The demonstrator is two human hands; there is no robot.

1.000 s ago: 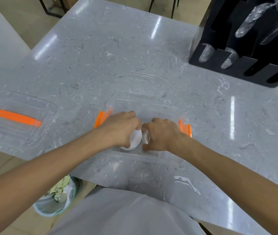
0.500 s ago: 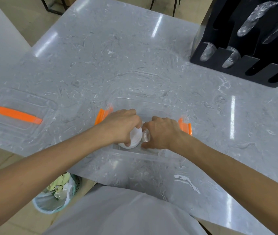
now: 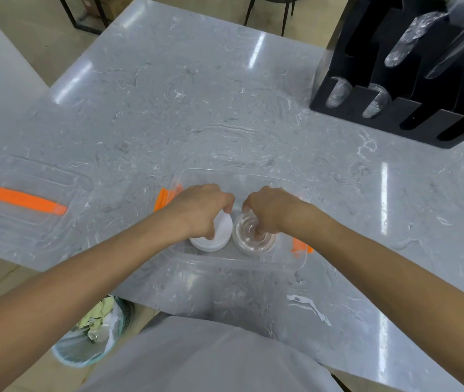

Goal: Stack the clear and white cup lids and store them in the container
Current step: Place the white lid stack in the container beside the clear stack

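A clear plastic container (image 3: 253,264) with orange latches sits near the table's front edge. Inside it, a stack of white lids (image 3: 219,236) lies at the left and a stack of clear lids (image 3: 246,236) at the right, side by side. My left hand (image 3: 199,210) curls over the white stack and grips it from above. My right hand (image 3: 270,210) curls over the clear stack, fingertips on its top and rim. Both hands hide the far parts of the stacks.
The container's clear cover (image 3: 27,199) with an orange strip lies on the grey marble table (image 3: 168,94) at the left. A black cup dispenser (image 3: 409,75) stands at the back right. A waste bin (image 3: 95,332) sits on the floor below the table edge.
Both hands have drawn slightly apart and lifted a little, so more of the white and clear stacks shows inside the container. The stacks stay put.
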